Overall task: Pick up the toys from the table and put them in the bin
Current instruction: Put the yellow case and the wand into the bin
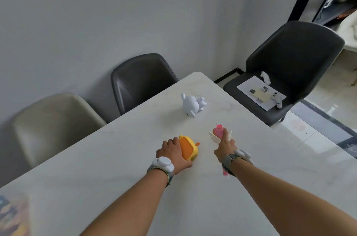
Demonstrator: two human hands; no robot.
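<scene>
Head view is showing both hands already grasping: left hand [172, 151] curling round the yellow toy [189, 148], right hand [225, 148] pinching the pink wand [220, 133], whose length is running away from the person; the white rabbit [193, 105] is lying farther out on the worktop [135, 158], slightly nearer the right hand; no bin is showing

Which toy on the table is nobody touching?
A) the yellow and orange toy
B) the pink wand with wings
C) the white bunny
C: the white bunny lies alone farther up the table, while the left hand holds the yellow and orange toy and the right hand holds the pink wand.
</scene>
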